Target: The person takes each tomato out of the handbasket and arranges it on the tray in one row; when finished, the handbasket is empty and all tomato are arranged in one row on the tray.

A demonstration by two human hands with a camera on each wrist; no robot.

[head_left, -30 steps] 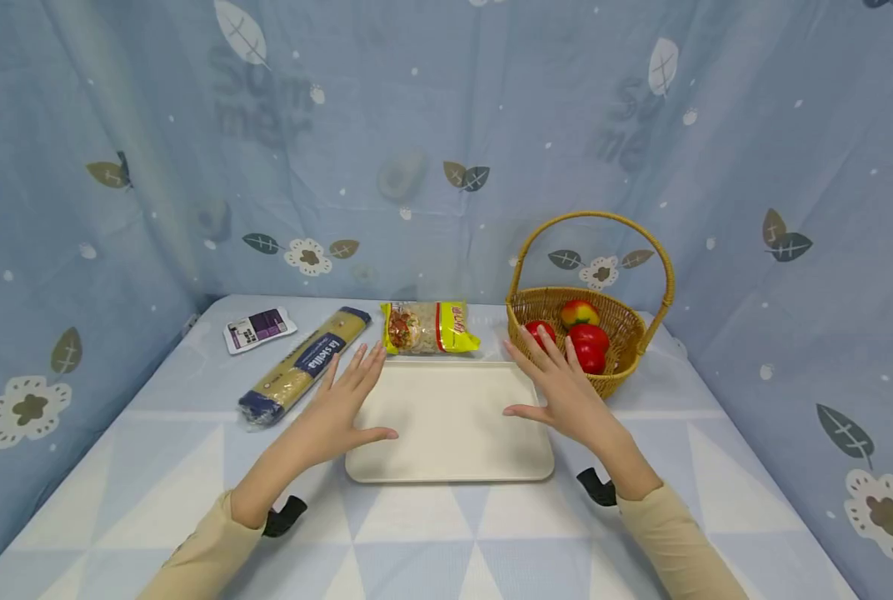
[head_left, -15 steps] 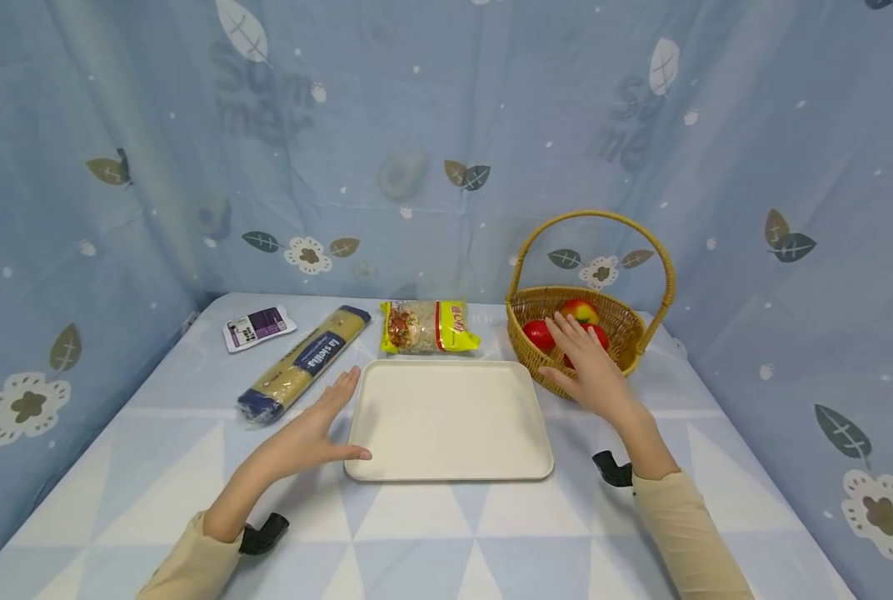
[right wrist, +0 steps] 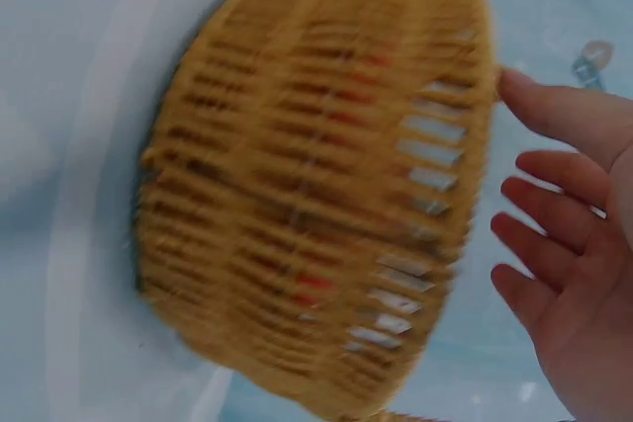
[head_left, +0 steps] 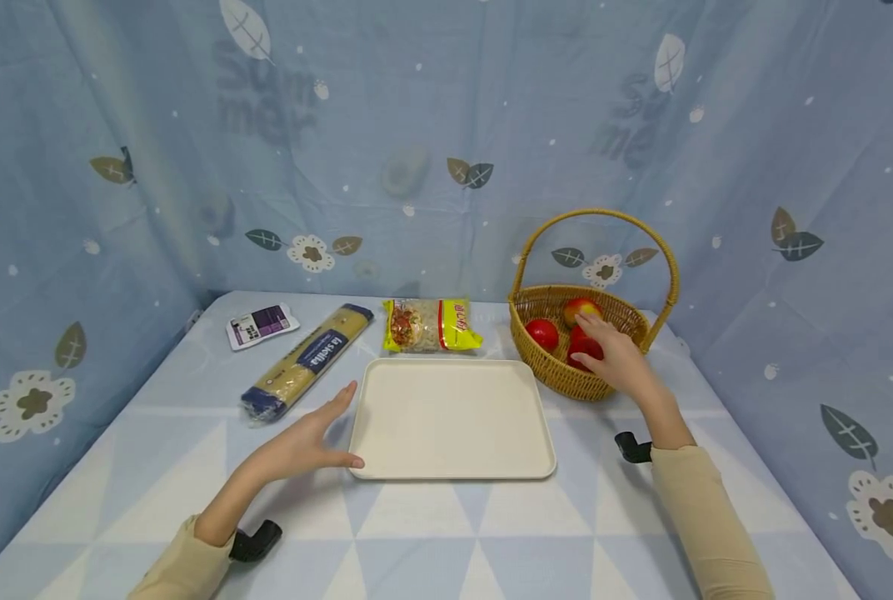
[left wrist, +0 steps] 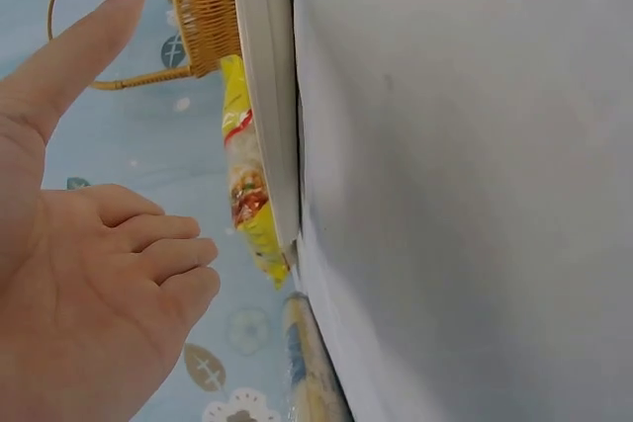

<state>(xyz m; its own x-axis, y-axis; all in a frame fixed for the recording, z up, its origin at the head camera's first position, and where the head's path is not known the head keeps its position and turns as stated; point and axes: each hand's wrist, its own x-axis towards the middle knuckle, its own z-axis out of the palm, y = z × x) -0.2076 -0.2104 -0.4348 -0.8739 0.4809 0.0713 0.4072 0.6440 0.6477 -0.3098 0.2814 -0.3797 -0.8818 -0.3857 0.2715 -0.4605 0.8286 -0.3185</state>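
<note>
My right hand (head_left: pixel 617 358) is over the front right part of the wicker basket (head_left: pixel 566 382), fingers spread above the red fruits inside. In the right wrist view that hand (right wrist: pixel 574 214) is beside the rim of the basket (right wrist: pixel 307 175), with nothing held. One red fruit (head_left: pixel 543 334) lies at the basket's left, a red-yellow one (head_left: pixel 581 310) at the back, and more red (head_left: pixel 586 347) shows partly under my fingers. My left hand (head_left: pixel 304 442) hovers at the left edge of the cream tray (head_left: pixel 454 421), thumb and fingers apart, holding nothing.
Behind the tray lies a yellow-ended food packet (head_left: pixel 431 325). A long pasta pack (head_left: pixel 307 363) lies diagonally to its left, and a small purple-white pouch (head_left: pixel 262 326) is at the back left. The basket's tall handle (head_left: pixel 592 212) arches over it. Patterned curtains stand behind and beside the table.
My right hand has moved right, from beside the tray's right side to over the basket. My left hand has drawn back left and toward the front.
</note>
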